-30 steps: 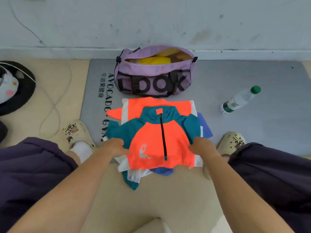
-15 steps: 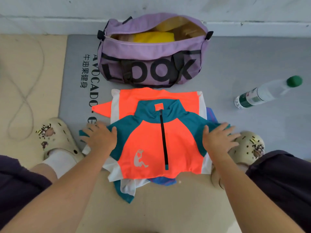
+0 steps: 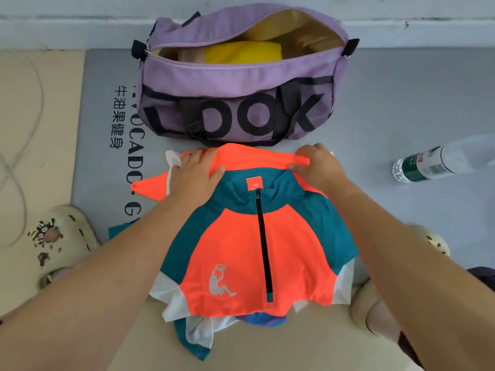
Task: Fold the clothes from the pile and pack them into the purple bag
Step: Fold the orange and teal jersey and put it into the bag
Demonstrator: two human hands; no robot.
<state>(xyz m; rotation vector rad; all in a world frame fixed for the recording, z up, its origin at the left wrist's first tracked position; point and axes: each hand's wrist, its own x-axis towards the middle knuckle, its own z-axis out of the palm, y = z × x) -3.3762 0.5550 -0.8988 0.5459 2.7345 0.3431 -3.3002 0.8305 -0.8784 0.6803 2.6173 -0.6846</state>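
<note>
The orange and teal zip-front top [image 3: 249, 250] lies flat on the floor, front up, at the top of a small pile [image 3: 198, 336] of white, teal and blue clothes, just in front of the purple bag [image 3: 235, 103]. The bag stands open on the grey mat [image 3: 401, 97] with a yellow garment [image 3: 242, 53] already inside.

Both hands are at the far edge of the orange cloth, next to the bag. The left hand [image 3: 197, 174] lies on the cloth with its fingers spread and bent over the edge; whether they actually pinch the edge I cannot tell. The right hand [image 3: 317, 163] pinches a ridge of orange fabric between thumb and fingers.

The top looks like thin sports fabric: light, limp and probably a little slick, so it should sag wherever it is not held and slide over the garments beneath. Only the zip down the middle is likely to resist bending. Holding the far edge at 2 well-separated points, as the hands are placed, seems the right way to carry a straight fold toward the body. The loose orange sleeve [image 3: 150, 187] sticking out at the left would probably need tucking in first.

A plastic water bottle [image 3: 439, 163] lies on the mat at the right.
</note>
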